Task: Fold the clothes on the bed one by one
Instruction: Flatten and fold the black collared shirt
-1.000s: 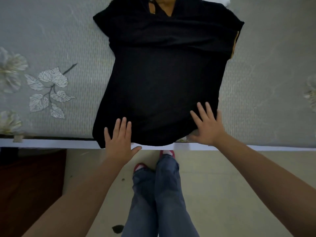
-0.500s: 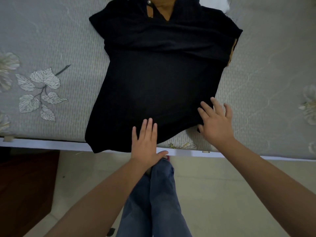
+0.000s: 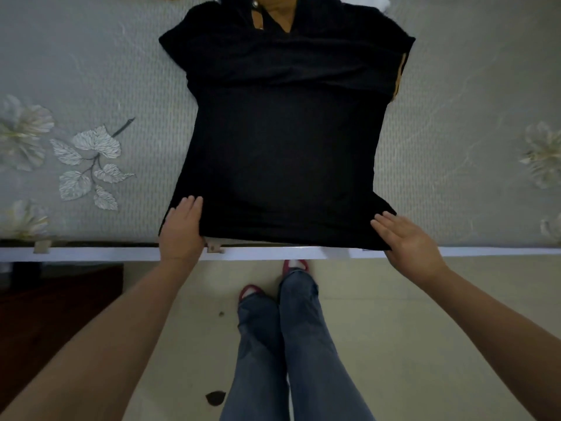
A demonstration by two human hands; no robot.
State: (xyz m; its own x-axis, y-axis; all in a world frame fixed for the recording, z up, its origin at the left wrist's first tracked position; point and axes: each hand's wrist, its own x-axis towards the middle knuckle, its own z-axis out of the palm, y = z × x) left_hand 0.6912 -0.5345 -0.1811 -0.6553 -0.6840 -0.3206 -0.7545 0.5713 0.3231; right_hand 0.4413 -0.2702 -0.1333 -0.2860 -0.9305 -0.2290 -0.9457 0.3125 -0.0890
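The black top (image 3: 282, 153) lay spread flat at the bed's (image 3: 455, 117) near edge. The left hand (image 3: 181, 230) and right hand (image 3: 408, 238), fingers straight, pressed its hem corners, seemingly flattening it for folding.

A black short-sleeved top (image 3: 282, 147) lay flat on the grey floral bedspread (image 3: 91, 86) at frame centre. The left hand (image 3: 181, 230) and right hand (image 3: 408, 241) rested flat-fingered at its lower corners.
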